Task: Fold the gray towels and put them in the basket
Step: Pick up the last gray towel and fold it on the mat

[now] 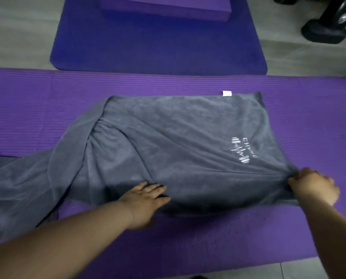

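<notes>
Gray towel [168, 141] lies mid-frame on the purple mat [188, 244], spread roughly flat on its R half and bunched into folds on its L half.

Nearest, at 6 o'clock: a strip of pale floor [309, 268], then the mat's near edge. 2 bare forearms come in from 7 and 5 o'clock.

L hand [146, 200], approx 6 o'clock of the towel: palm down, fingers straight and laid flat on the towel's near edge, gripping nothing.

R hand [315, 186], at 4 o'clock: fingers curled, pinching the towel's near R corner. Fabric there is drawn into tight creases running toward the hand, and the near edge between the 2 hands is lifted a bit off the mat, w/ shadow under it.

Towel's L part trails off toward 8 o'clock in long loose folds, reaching the frame edge. Whether that's all 1 towel or a 2nd one, can't tell.

White logo [241, 150] w/ lettering sits on the towel's R side, approx 3 o'clock; text too blurred to read. Small white tag [227, 93] sticks out from the far edge at 1 o'clock.

Beyond, at 12 o'clock: a blue mat [148, 47] on the floor, just apart from the purple one, w/ a purple block [164, 7] on its far end. At 2 o'clock: black gym equipment [325, 33], partly cut off.
</notes>
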